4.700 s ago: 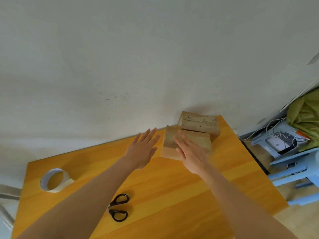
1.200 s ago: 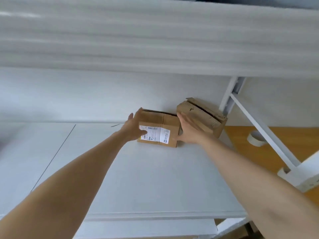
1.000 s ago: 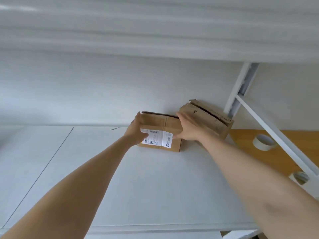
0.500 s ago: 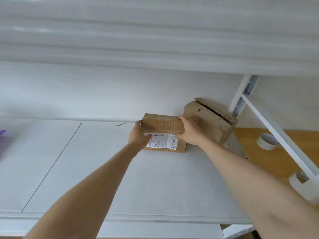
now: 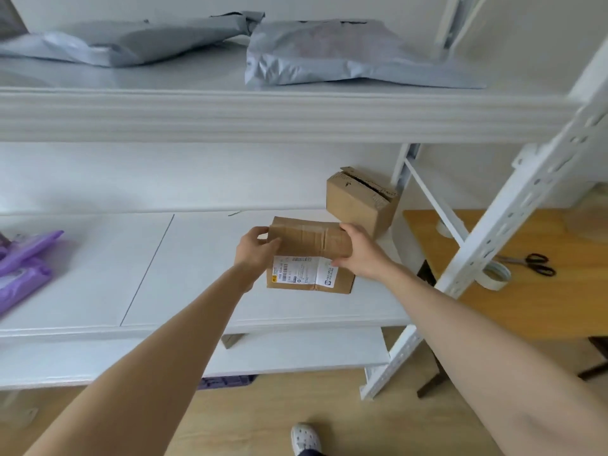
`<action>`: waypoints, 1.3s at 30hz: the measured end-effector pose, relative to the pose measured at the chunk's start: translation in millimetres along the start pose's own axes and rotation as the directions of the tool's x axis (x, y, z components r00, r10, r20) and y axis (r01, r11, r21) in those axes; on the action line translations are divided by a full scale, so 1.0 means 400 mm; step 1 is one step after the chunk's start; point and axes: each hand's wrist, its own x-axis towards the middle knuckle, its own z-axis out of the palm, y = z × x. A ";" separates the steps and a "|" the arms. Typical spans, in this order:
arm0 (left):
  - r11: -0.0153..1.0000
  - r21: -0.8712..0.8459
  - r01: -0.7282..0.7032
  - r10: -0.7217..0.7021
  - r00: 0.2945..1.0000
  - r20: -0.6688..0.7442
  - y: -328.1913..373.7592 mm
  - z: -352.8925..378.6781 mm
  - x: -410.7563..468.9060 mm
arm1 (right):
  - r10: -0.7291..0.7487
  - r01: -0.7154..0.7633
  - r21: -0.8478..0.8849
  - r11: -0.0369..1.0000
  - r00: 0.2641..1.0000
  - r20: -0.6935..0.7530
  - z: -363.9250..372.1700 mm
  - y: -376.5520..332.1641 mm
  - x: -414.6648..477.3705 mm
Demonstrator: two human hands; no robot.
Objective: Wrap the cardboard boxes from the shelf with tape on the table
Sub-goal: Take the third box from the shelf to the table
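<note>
A small cardboard box (image 5: pixel 307 245) with a white shipping label is held over the white middle shelf (image 5: pixel 184 297). My left hand (image 5: pixel 255 251) grips its left end and my right hand (image 5: pixel 360 253) grips its right end. A second cardboard box (image 5: pixel 358 200), its top flaps slightly apart, stands on the same shelf at the back right, apart from my hands. On the orange table (image 5: pixel 526 307) to the right, behind the shelf post, lie a roll of tape (image 5: pixel 496 274) and black scissors (image 5: pixel 534 263).
Grey mailer bags (image 5: pixel 329 51) lie on the upper shelf. Purple packets (image 5: pixel 23 264) sit at the left of the middle shelf. A perforated white post (image 5: pixel 513 205) stands between shelf and table. A lower shelf and wooden floor are below, with my shoe (image 5: pixel 304 437).
The view turned from the table to the shelf. Both hands closed on the labelled box and drew it toward me, away from the second box. The view has pulled back.
</note>
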 end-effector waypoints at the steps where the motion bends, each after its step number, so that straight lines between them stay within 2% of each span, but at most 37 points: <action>1: 1.000 0.004 0.000 0.000 1.000 0.019 0.006 0.001 -0.041 | 0.006 -0.006 0.005 1.000 1.000 -0.001 -0.009 -0.003 -0.045; 6: 0.999 0.047 0.015 -0.020 0.995 0.100 0.012 0.033 -0.233 | 0.050 -0.050 0.004 0.999 0.999 -0.021 -0.043 0.003 -0.278; 12: 0.993 0.111 0.038 -0.066 0.962 0.263 -0.028 0.132 -0.407 | 0.132 -0.133 -0.007 0.991 0.989 -0.062 -0.085 0.082 -0.525; 18: 0.967 0.245 -0.067 -0.032 0.925 0.379 -0.047 0.290 -0.515 | 0.244 -0.243 0.020 0.970 0.965 -0.097 -0.130 0.214 -0.704; 21: 0.946 0.304 -0.115 -0.028 0.904 0.426 -0.045 0.397 -0.548 | 0.301 -0.294 0.100 0.951 0.951 -0.071 -0.169 0.303 -0.772; 27: 0.939 0.328 -0.106 -0.063 0.883 0.466 -0.013 0.660 -0.594 | 0.375 -0.367 0.121 0.922 0.925 -0.053 -0.292 0.520 -0.849; 39: 0.961 0.274 -0.022 -0.099 0.902 0.419 0.116 1.113 -0.551 | 0.309 -0.303 0.085 0.949 0.949 -0.059 -0.592 0.891 -0.794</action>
